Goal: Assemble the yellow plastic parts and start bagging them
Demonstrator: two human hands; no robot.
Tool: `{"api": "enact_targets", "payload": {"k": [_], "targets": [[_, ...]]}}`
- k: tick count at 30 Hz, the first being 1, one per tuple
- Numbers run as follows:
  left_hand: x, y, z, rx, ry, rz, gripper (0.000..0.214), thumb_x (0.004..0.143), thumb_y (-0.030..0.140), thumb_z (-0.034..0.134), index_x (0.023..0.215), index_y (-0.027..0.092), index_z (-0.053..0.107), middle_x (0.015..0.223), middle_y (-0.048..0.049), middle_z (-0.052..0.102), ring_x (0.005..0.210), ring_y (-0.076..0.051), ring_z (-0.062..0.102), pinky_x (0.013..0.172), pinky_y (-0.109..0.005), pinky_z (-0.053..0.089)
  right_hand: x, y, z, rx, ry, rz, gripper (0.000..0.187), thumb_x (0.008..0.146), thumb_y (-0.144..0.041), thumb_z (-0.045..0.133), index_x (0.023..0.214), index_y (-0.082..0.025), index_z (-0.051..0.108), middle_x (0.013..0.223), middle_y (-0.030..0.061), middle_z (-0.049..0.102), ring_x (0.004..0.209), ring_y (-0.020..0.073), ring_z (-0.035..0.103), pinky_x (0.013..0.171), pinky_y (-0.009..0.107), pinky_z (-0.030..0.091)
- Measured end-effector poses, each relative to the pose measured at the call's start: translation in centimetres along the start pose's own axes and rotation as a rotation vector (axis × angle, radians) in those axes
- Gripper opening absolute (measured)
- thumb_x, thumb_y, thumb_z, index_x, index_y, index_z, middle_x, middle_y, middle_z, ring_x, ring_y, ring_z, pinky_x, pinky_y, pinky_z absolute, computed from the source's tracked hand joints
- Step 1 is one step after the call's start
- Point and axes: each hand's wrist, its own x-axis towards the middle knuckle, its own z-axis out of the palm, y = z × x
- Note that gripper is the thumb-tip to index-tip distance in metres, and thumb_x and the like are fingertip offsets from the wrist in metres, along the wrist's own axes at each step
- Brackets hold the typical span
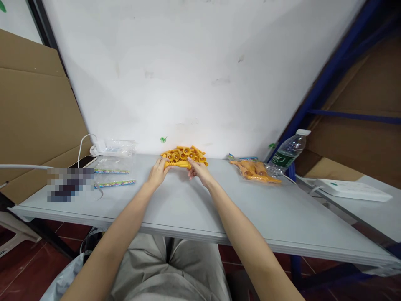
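Observation:
A yellow ridged plastic stick [178,164] lies sideways between my two hands, low over the grey table [184,205]. My left hand [157,172] is closed on its left end, where a small knob sticks up. Its right end sits between the thumb and fingers of my right hand [200,172], with the other fingers curled beneath. Just behind my hands, against the white wall, is a pile of yellow plastic pieces [187,151] with flared, cup-like ends. My fingers hide parts of the stick and of the pile's front.
To the right, a clear bag of yellow pieces [250,169] lies near a tilted water bottle [290,152]. Flat plastic bags with patterned strips [114,184], a phone [84,161] and a white cable [79,146] are at left. A white power strip [352,189] rests far right.

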Motion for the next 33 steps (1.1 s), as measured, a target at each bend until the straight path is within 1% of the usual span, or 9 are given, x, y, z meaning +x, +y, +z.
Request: {"api": "enact_targets", "payload": {"k": [3, 7, 12, 16, 19, 22, 26, 30, 33], "targets": [[-0.1, 0.3, -0.2, 0.011, -0.014, -0.009, 0.024, 0.087, 0.031, 0.062, 0.107, 0.020, 0.057, 0.104, -0.0072, 0.063, 0.090, -0.019, 0.065, 0.078, -0.031, 0.052, -0.2, -0.3, 0.4, 0.018, 0.051, 0.061, 0.052, 0.081, -0.062, 0.058, 0.053, -0.020, 0.050, 0.040, 0.0000, 0.049, 0.035, 0.0086, 0.043, 0.036, 0.022, 0.036], [-0.1, 0.6, -0.3, 0.028, -0.026, -0.019, 0.024, 0.087, 0.031, 0.062, 0.107, 0.021, 0.057, 0.105, -0.0066, 0.063, 0.090, -0.019, 0.065, 0.076, -0.030, 0.052, -0.3, -0.3, 0.8, 0.070, 0.084, 0.064, 0.053, 0.080, -0.061, 0.059, 0.050, -0.020, 0.044, 0.041, -0.0032, 0.044, 0.033, 0.0056, 0.033, 0.032, 0.020, 0.029], [-0.2, 0.4, -0.2, 0.020, -0.022, -0.008, 0.024, 0.087, 0.033, 0.062, 0.108, 0.022, 0.057, 0.106, -0.0064, 0.062, 0.089, -0.018, 0.065, 0.077, -0.029, 0.052, 0.0, 0.2, 0.9, 0.090, 0.096, 0.124, 0.053, 0.080, -0.065, 0.057, 0.052, -0.021, 0.043, 0.040, -0.0044, 0.041, 0.033, 0.0060, 0.030, 0.031, 0.020, 0.028], [-0.1, 0.2, -0.2, 0.005, -0.055, -0.026, 0.027, 0.088, 0.036, 0.059, 0.112, 0.022, 0.058, 0.108, -0.0076, 0.061, 0.092, -0.020, 0.065, 0.081, -0.031, 0.053, 0.2, 0.4, 0.9, 0.144, 0.053, 0.224, 0.050, 0.082, -0.065, 0.053, 0.058, -0.021, 0.049, 0.042, -0.0025, 0.047, 0.033, 0.0086, 0.039, 0.034, 0.022, 0.034], [-0.2, 0.1, -0.2, -0.018, -0.106, -0.036, 0.034, 0.088, 0.040, 0.058, 0.118, 0.022, 0.057, 0.112, -0.0087, 0.060, 0.097, -0.021, 0.064, 0.085, -0.034, 0.052, 0.2, 0.2, 0.7, 0.300, -0.069, 0.316, 0.041, 0.089, -0.057, 0.049, 0.073, -0.020, 0.057, 0.056, 0.0014, 0.061, 0.040, 0.0113, 0.051, 0.042, 0.024, 0.044], [-0.2, 0.0, -0.1, -0.086, -0.125, -0.002, 0.043, 0.090, 0.041, 0.055, 0.129, 0.024, 0.050, 0.124, -0.0104, 0.057, 0.112, -0.023, 0.059, 0.094, -0.037, 0.049, 0.3, 0.2, 0.5, 0.441, -0.140, 0.370, 0.031, 0.093, -0.046, 0.047, 0.080, -0.019, 0.057, 0.068, 0.0035, 0.068, 0.048, 0.0125, 0.059, 0.052, 0.026, 0.050], [-0.1, -0.3, 0.3, -0.157, -0.055, 0.008, 0.045, 0.095, 0.039, 0.044, 0.137, 0.022, 0.042, 0.136, -0.0127, 0.050, 0.130, -0.022, 0.045, 0.107, -0.040, 0.040, 0.3, 0.3, 0.3, 0.491, -0.113, 0.408, 0.026, 0.093, -0.042, 0.049, 0.081, -0.020, 0.055, 0.071, 0.0030, 0.069, 0.053, 0.0130, 0.063, 0.056, 0.026, 0.051], [-0.1, -0.8, 0.6, -0.175, 0.059, -0.107, 0.042, 0.096, 0.039, 0.037, 0.133, 0.019, 0.043, 0.132, -0.0148, 0.053, 0.125, -0.023, 0.050, 0.105, -0.041, 0.040, 0.3, 0.2, 0.2, 0.479, -0.089, 0.411, 0.024, 0.093, -0.041, 0.049, 0.084, -0.020, 0.057, 0.071, 0.0024, 0.068, 0.054, 0.0127, 0.063, 0.057, 0.026, 0.052], [0.0, -1.1, 0.8, -0.178, 0.124, -0.179, 0.040, 0.096, 0.038, 0.037, 0.129, 0.018, 0.046, 0.128, -0.0161, 0.055, 0.118, -0.024, 0.055, 0.102, -0.044, 0.042, 0.6, -0.2, -0.4, 0.419, -0.090, 0.329, 0.020, 0.090, -0.040, 0.053, 0.090, -0.021, 0.058, 0.073, 0.0030, 0.069, 0.054, 0.0138, 0.063, 0.056, 0.027, 0.052]]}}
